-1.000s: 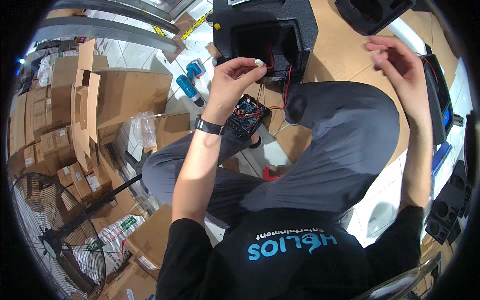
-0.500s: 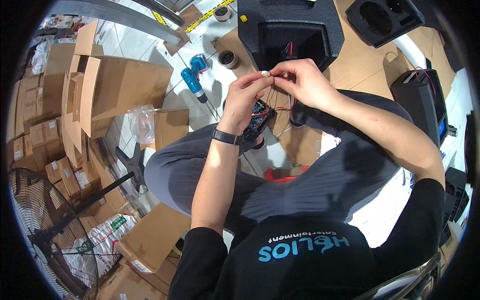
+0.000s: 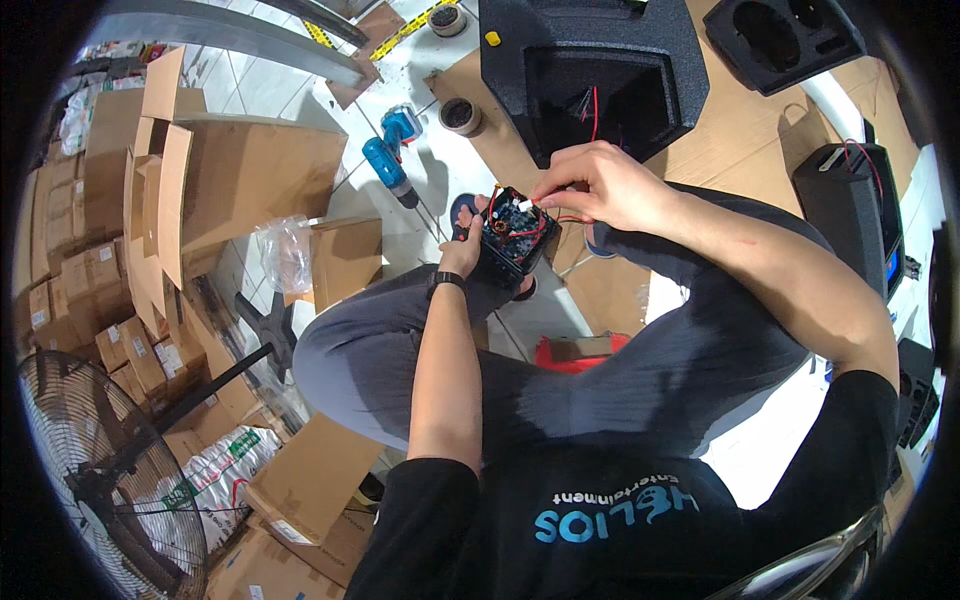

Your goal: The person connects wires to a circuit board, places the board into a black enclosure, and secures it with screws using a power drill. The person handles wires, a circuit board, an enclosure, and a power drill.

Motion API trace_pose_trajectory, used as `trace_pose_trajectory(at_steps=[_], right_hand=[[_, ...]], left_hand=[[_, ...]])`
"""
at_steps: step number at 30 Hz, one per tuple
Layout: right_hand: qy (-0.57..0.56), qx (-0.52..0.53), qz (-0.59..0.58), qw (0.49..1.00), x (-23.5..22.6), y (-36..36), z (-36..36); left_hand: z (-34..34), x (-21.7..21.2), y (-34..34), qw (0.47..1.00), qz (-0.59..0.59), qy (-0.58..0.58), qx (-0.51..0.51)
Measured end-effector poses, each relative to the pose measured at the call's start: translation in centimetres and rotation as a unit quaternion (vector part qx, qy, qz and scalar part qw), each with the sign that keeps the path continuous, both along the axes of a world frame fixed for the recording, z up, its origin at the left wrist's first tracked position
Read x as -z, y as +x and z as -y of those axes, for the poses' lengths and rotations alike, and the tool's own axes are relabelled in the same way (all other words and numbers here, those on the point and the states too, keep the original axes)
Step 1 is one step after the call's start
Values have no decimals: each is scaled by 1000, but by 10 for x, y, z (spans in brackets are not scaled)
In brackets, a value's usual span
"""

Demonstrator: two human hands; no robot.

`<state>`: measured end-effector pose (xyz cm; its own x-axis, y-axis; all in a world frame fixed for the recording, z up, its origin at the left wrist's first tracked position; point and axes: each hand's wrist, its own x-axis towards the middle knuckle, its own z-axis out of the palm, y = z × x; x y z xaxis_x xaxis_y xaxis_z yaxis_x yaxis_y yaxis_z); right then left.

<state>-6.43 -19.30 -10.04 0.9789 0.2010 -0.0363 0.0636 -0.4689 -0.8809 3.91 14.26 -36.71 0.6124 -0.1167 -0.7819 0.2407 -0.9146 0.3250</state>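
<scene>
I sit on the floor with my knees up. My left hand (image 3: 466, 240) grips a small black circuit module (image 3: 511, 237) from below, just above my left knee. My right hand (image 3: 598, 185) pinches a small white connector (image 3: 522, 205) on red wires over the module's top. The red wires (image 3: 560, 219) loop from the module under my right hand. A black watch sits on my left wrist. An open black speaker box (image 3: 590, 80) with loose wires inside lies right beyond my hands.
A blue cordless drill (image 3: 391, 157) and two tape rolls (image 3: 461, 116) lie on the white tiles to the left of the speaker box. Cardboard boxes (image 3: 240, 190) pile up at left, a floor fan (image 3: 95, 470) stands lower left, and more black speaker boxes (image 3: 850, 200) sit at right on cardboard sheets.
My right hand swung in from the far right to meet the left. Both hands then dropped onto the module, the left shifting to hold it from below.
</scene>
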Motion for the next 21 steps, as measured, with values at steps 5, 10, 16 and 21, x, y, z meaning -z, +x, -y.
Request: trace_pose_trajectory(at_steps=[5,10,16,21], right_hand=[[26,-26,-23,999,11,-4,-2],[20,-50,1,999,22,-5,-4],[25,-82,-41,995,18,-1,-2],[19,-93,-23,995,10,2,5]], left_hand=[[7,-20,-6,992,-40,-54,-106],[30,-59,-20,973,15,-135,-187],[47,-112,-21,968,31,-89,-233],[61,-200,-33,976,-7,-141,-165]])
